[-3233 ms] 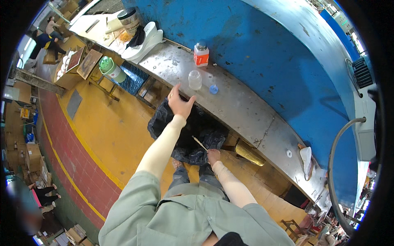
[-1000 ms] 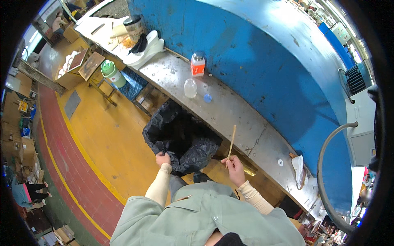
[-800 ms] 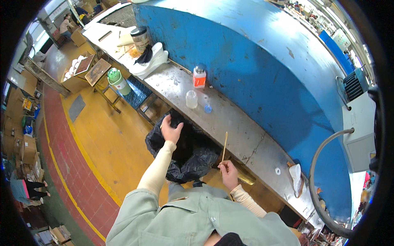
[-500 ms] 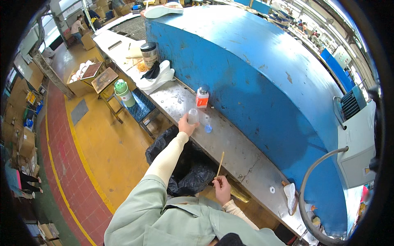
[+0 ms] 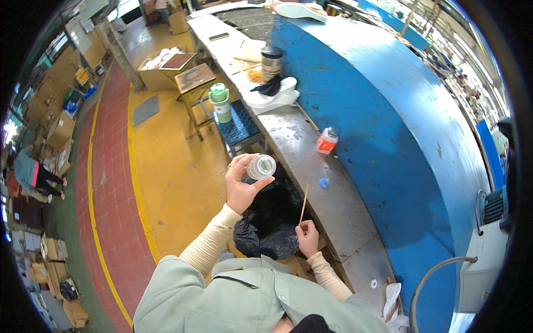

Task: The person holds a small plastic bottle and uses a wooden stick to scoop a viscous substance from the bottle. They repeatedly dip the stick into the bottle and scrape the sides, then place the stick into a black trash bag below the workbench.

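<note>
My left hand (image 5: 240, 187) is closed round a small clear plastic bottle (image 5: 261, 166), its round open mouth tilted toward me, held off the bench over the black bag. Between the pinched fingers of my right hand (image 5: 307, 240) a thin wooden-looking stick (image 5: 303, 204) points upward, beside the bench edge. On the metal bench (image 5: 355, 238) lies a small blue cap (image 5: 324, 182). Farther back stands a white bottle with an orange-red label (image 5: 327, 141) and a dark top.
A black plastic bag (image 5: 265, 236) hangs open below my hands. A blue curved machine (image 5: 361, 100) borders the bench on the right. White shoe soles (image 5: 272, 99) and a large jar (image 5: 271, 62) sit farther along. A green flask (image 5: 220, 104) stands on a stool at left.
My left hand has lifted the clear bottle off the bench and drawn it back, tilting its mouth toward me. My right hand still holds the stick. The whole view has turned.
</note>
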A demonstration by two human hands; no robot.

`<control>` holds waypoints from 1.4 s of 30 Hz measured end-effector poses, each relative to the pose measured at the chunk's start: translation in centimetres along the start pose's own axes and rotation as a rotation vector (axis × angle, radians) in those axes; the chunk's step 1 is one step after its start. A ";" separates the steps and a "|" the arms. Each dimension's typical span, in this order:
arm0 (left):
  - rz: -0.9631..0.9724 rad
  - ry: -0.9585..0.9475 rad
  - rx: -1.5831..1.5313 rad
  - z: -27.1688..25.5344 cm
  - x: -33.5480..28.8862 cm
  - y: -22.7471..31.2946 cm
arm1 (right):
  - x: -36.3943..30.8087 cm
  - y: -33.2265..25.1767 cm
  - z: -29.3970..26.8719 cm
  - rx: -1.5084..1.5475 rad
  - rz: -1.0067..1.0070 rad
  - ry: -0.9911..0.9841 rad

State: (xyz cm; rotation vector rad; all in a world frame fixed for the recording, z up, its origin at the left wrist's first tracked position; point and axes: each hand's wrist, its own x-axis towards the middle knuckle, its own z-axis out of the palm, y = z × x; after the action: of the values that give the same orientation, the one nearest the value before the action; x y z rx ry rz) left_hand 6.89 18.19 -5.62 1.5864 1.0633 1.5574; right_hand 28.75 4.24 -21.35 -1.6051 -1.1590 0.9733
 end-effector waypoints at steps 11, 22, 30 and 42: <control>0.252 0.053 -0.007 -18.1 4.9 3.6 | 1.8 -5.1 14.4 0.110 0.055 0.081; -0.521 -0.346 -1.085 -36.9 8.7 2.8 | 4.9 -11.9 28.4 0.213 -0.003 0.195; -0.610 -0.272 -1.119 -40.6 11.2 0.2 | 8.0 -13.8 30.4 0.145 -0.045 0.253; -0.428 -0.365 -0.771 -38.8 23.7 -6.7 | 22.0 -22.9 31.1 0.232 -0.264 0.272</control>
State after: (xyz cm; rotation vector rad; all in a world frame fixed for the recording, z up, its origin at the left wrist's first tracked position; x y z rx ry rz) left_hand -33.33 39.08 1.85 0.9678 0.4584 1.1200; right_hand -0.66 35.72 -10.28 -1.3135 -0.9997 0.6671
